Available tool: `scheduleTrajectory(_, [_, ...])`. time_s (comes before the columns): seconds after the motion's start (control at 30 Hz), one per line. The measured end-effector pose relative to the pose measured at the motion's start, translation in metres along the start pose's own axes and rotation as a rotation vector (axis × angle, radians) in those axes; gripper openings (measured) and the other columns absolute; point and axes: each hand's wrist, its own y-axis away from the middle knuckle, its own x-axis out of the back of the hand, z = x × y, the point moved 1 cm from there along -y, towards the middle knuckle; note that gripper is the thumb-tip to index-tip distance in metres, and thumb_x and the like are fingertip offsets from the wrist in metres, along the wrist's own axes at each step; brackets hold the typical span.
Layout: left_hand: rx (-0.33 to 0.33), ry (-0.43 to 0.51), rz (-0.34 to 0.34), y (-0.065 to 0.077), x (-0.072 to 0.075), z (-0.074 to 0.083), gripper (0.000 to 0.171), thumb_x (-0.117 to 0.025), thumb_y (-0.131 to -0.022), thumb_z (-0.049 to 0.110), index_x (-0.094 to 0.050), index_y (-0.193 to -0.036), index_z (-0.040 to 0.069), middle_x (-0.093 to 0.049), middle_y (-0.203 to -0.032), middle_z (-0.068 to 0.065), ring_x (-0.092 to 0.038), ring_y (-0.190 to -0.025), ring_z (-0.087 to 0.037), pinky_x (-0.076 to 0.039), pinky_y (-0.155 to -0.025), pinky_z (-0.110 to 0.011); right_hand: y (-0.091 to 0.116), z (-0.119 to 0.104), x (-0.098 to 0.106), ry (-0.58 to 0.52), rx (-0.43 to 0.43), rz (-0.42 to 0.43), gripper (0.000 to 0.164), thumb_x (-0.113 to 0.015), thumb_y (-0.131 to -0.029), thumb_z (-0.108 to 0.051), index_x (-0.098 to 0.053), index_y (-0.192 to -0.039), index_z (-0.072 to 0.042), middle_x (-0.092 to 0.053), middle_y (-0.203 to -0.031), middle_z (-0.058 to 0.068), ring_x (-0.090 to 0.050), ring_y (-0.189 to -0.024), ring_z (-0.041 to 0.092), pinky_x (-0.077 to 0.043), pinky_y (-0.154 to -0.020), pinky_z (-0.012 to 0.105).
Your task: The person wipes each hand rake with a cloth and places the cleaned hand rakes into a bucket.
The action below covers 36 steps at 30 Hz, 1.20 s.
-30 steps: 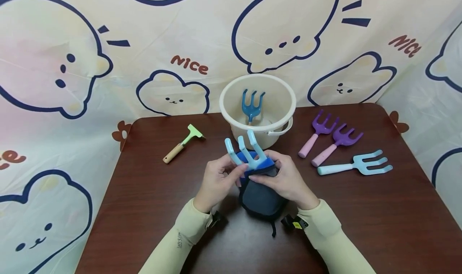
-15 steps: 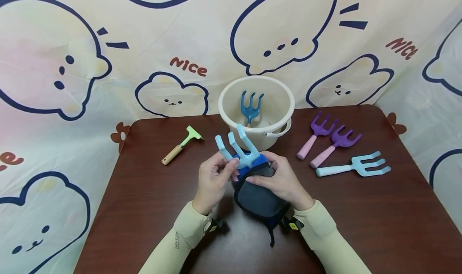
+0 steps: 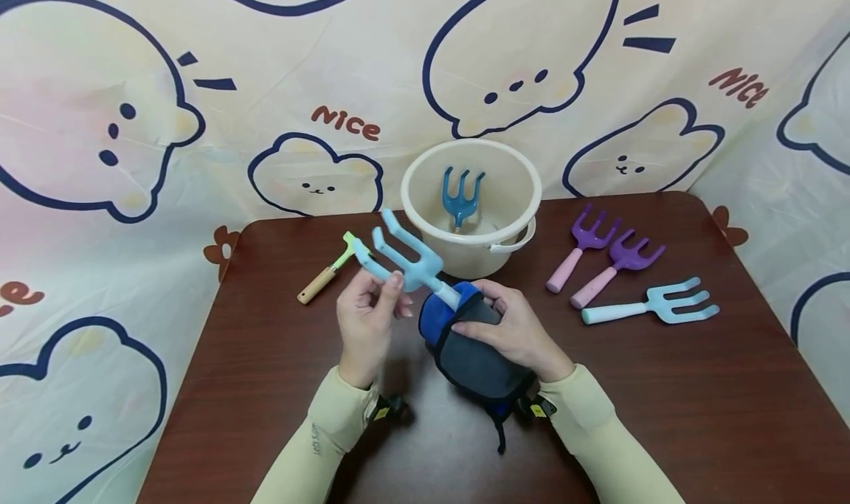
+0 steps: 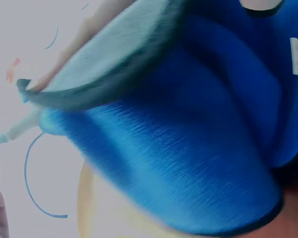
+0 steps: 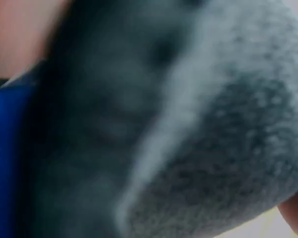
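Note:
A light blue hand fork [image 3: 421, 269] is pinched by my left hand [image 3: 367, 327] at its tined head. The tines point up and to the left, and the lower end of its handle is hidden inside a grey and blue drawstring pouch [image 3: 481, 356]. My right hand [image 3: 524, 334] grips the pouch near its mouth, thumb on the grey front. Blue lining of the pouch [image 4: 179, 163] fills much of the left wrist view. Blurred grey cloth of the pouch [image 5: 228, 163] covers most of the right wrist view.
Behind the hands stands a cream bucket [image 3: 413, 194] with a dark blue fork [image 3: 460, 207] in it. To the right lie two purple forks [image 3: 634, 257] and another light blue fork [image 3: 671, 302]. A small green hoe [image 3: 327, 271] lies left on the brown table [image 3: 252, 386].
My left hand has moved left and up with the fork, drawing its neck and part of the handle out of the pouch. The pouch has tilted, its mouth shifting left.

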Motion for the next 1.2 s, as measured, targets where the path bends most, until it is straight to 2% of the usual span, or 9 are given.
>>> scheduleTrajectory(0.2, [-0.022, 0.044, 0.091, 0.001, 0.007, 0.001, 0.022, -0.058, -0.095, 0.001, -0.054, -0.081, -0.015, -0.063, -0.063, 0.010, -0.056, -0.047, -0.011, -0.050, -0.047, -0.016, 0.004, 0.005, 0.000, 0.024, 0.000, -0.008, 0.042, -0.080, -0.079, -0.011, -0.064, -0.117, -0.010, -0.071, -0.104, 0.011, -0.064, -0.088, 0.016, -0.053, -0.081, 0.024])
scheduleTrajectory(0.33, [-0.018, 0.095, 0.155, -0.003, 0.013, 0.002, 0.016, -0.057, -0.096, 0.001, -0.058, -0.082, -0.007, -0.063, -0.061, 0.008, -0.056, -0.046, -0.012, -0.050, -0.043, -0.018, 0.004, 0.007, 0.005, 0.031, 0.032, 0.011, 0.039, -0.081, -0.078, -0.010, -0.067, -0.115, -0.007, -0.072, -0.104, 0.010, -0.065, -0.091, 0.016, -0.053, -0.083, 0.023])
scheduleTrajectory(0.43, [-0.033, 0.181, 0.289, -0.014, 0.026, 0.002, 0.012, -0.056, -0.097, 0.003, -0.061, -0.086, 0.001, -0.063, -0.059, 0.004, -0.055, -0.045, -0.011, -0.049, -0.041, -0.018, 0.004, 0.009, 0.016, 0.016, 0.063, 0.092, 0.027, -0.079, -0.079, -0.006, -0.071, -0.105, -0.003, -0.075, -0.096, 0.005, -0.065, -0.087, 0.016, -0.054, -0.082, 0.022])
scheduleTrajectory(0.5, [-0.056, 0.246, 0.370, -0.022, 0.038, 0.003, 0.010, -0.055, -0.097, 0.002, -0.061, -0.089, 0.002, -0.062, -0.058, 0.001, -0.054, -0.044, -0.012, -0.049, -0.041, -0.018, 0.004, 0.010, 0.025, -0.018, 0.076, 0.171, 0.018, -0.077, -0.079, -0.002, -0.072, -0.096, -0.002, -0.075, -0.088, 0.000, -0.065, -0.082, 0.015, -0.054, -0.079, 0.021])
scheduleTrajectory(0.57, [-0.077, 0.276, 0.405, -0.027, 0.046, 0.004, 0.008, -0.054, -0.096, -0.001, -0.061, -0.092, -0.002, -0.063, -0.059, -0.002, -0.054, -0.044, -0.013, -0.050, -0.043, -0.018, 0.006, 0.009, 0.033, -0.071, 0.087, 0.243, 0.013, -0.076, -0.078, 0.003, -0.073, -0.090, -0.003, -0.074, -0.081, -0.006, -0.065, -0.077, 0.014, -0.054, -0.075, 0.020])
scheduleTrajectory(0.63, [-0.072, 0.297, 0.396, -0.029, 0.051, 0.005, 0.007, -0.054, -0.096, -0.003, -0.060, -0.094, -0.005, -0.063, -0.060, -0.005, -0.054, -0.044, -0.014, -0.051, -0.045, -0.018, 0.008, 0.006, 0.039, -0.113, 0.103, 0.283, 0.016, -0.076, -0.077, 0.006, -0.074, -0.087, -0.007, -0.073, -0.079, -0.011, -0.064, -0.075, 0.014, -0.054, -0.073, 0.019])
scheduleTrajectory(0.77, [-0.049, 0.301, 0.368, -0.030, 0.050, 0.006, 0.006, -0.055, -0.096, -0.001, -0.061, -0.093, -0.004, -0.063, -0.059, -0.005, -0.054, -0.044, -0.014, -0.051, -0.044, -0.018, 0.007, 0.000, 0.042, -0.140, 0.129, 0.281, 0.029, -0.076, -0.076, 0.008, -0.074, -0.090, -0.017, -0.074, -0.083, -0.015, -0.066, -0.079, 0.015, -0.055, -0.076, 0.019])
scheduleTrajectory(1.03, [-0.077, 0.282, 0.385, -0.032, 0.039, 0.002, 0.007, -0.059, -0.093, -0.002, -0.061, -0.092, -0.009, -0.069, -0.062, -0.006, -0.061, -0.045, -0.018, -0.053, -0.044, -0.020, 0.004, 0.002, 0.041, -0.155, 0.041, 0.263, 0.025, -0.075, -0.079, 0.005, -0.073, -0.096, -0.013, -0.074, -0.088, -0.014, -0.064, -0.087, 0.019, -0.053, -0.084, 0.023])
scheduleTrajectory(1.2, [-0.155, 0.200, 0.373, -0.050, 0.024, 0.003, 0.008, -0.061, -0.094, 0.002, -0.062, -0.088, -0.003, -0.069, -0.063, -0.006, -0.063, -0.047, -0.021, -0.054, -0.043, -0.023, 0.003, 0.000, 0.036, -0.199, 0.031, 0.206, 0.025, -0.075, -0.079, 0.005, -0.073, -0.095, -0.014, -0.073, -0.087, -0.011, -0.062, -0.087, 0.021, -0.053, -0.083, 0.025])
